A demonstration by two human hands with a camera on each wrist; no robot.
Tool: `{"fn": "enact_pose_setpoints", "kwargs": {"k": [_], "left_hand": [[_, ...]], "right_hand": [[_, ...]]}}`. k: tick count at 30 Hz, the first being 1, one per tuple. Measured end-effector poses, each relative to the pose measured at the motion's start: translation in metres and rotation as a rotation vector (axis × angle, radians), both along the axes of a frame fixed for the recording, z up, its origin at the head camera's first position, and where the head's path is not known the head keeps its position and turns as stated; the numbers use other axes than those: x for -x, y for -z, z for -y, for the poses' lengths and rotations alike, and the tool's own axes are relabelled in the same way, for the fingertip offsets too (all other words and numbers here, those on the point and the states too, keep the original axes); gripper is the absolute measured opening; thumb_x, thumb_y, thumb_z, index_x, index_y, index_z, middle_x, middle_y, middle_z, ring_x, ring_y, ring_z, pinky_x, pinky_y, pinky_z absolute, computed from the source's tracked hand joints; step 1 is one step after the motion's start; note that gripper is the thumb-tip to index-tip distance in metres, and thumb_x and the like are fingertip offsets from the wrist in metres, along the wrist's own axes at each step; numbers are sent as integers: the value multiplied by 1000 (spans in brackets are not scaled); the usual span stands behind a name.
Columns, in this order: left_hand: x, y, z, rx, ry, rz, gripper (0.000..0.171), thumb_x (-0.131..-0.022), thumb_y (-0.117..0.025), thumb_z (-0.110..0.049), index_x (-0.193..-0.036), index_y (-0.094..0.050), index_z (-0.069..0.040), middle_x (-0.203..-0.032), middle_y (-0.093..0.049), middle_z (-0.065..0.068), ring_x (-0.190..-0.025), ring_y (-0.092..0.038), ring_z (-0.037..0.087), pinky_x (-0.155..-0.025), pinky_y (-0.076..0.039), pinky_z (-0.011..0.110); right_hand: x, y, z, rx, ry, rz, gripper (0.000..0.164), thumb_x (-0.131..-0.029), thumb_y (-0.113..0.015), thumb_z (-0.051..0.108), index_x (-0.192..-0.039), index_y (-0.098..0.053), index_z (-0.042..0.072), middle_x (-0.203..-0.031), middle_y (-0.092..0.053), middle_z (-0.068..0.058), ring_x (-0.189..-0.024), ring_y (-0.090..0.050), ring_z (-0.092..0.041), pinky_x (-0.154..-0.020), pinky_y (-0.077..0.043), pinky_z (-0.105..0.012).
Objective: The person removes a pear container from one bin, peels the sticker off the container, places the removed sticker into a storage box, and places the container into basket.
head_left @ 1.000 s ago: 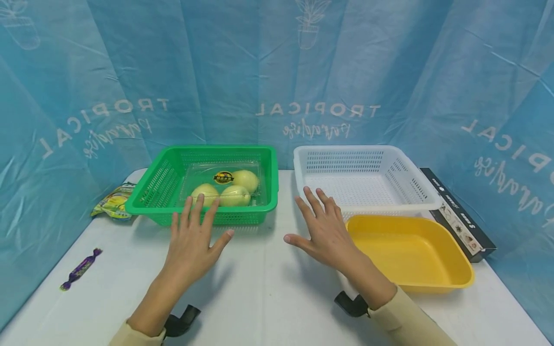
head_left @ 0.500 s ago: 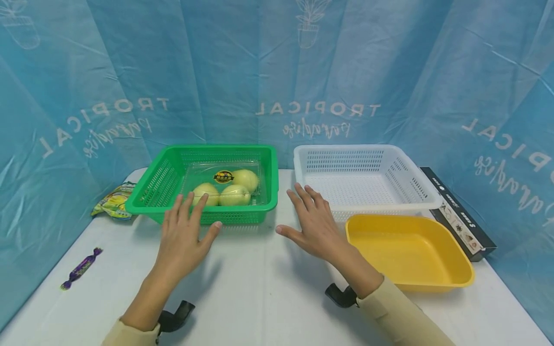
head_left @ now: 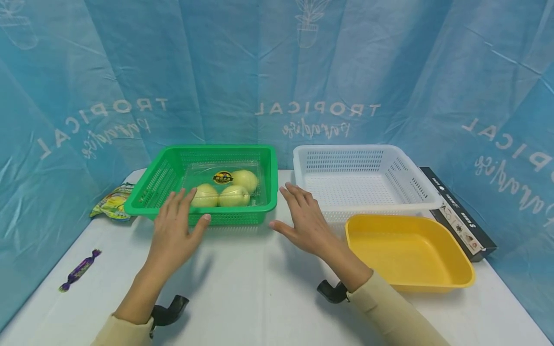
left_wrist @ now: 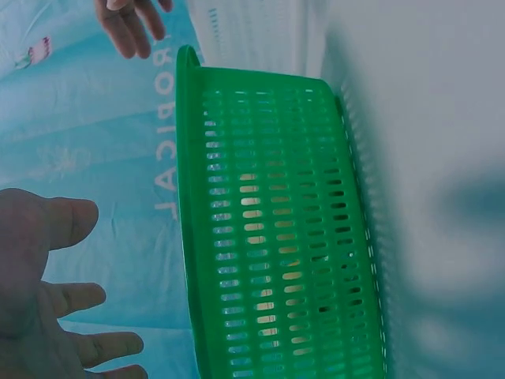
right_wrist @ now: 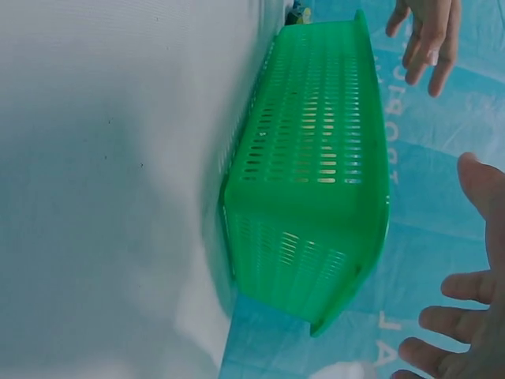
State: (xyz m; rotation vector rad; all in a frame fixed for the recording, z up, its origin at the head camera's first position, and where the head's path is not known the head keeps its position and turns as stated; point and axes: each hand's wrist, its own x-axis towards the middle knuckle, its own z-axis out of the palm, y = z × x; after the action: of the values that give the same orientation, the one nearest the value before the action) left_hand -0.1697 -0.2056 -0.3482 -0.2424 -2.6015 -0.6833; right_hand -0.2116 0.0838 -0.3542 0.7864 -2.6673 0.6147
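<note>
My left hand hovers before the front side of the green basket, fingers spread and nothing in them. In the left wrist view its fingers stand apart from the basket's rim. Several pale green round fruits lie in the basket with a clear plastic box bearing a black and gold label. My right hand is in the air over the table between the green basket and the white basket, fingers extended and holding nothing. The right wrist view shows its fingers clear of the green basket.
A yellow tray stands at the right in front of the white basket, beside a long black box. On the left lie a purple wrapped candy and a yellow-green packet. Blue curtains enclose the table.
Both hands have drifted left in the head view, the left one also slightly nearer to me. Neither took hold of anything. Baskets, tray and other objects stayed in place.
</note>
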Motion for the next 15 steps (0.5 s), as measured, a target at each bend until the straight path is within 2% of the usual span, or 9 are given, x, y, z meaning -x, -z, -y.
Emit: {"fn": "enact_pose_setpoints", "kwargs": {"k": [8, 15], "left_hand": [[14, -3, 13, -106, 44, -3, 62, -94, -55, -28, -147, -30, -8, -148, -30, 28, -139, -18, 50, -102, -15, 74], [21, -3, 23, -168, 47, 25, 60, -95, -53, -25, -148, -29, -8, -148, -30, 27, -138, -17, 50, -103, -17, 72]], "right_hand": [[6, 5, 7, 100, -42, 40, 77, -89, -59, 48, -147, -30, 7, -154, -28, -12, -137, -33, -32, -110, -33, -52], [11, 6, 15, 149, -53, 101, 77, -90, -58, 47, -148, -28, 6, -156, -26, -10, -139, -32, -32, -110, -32, -53]]}}
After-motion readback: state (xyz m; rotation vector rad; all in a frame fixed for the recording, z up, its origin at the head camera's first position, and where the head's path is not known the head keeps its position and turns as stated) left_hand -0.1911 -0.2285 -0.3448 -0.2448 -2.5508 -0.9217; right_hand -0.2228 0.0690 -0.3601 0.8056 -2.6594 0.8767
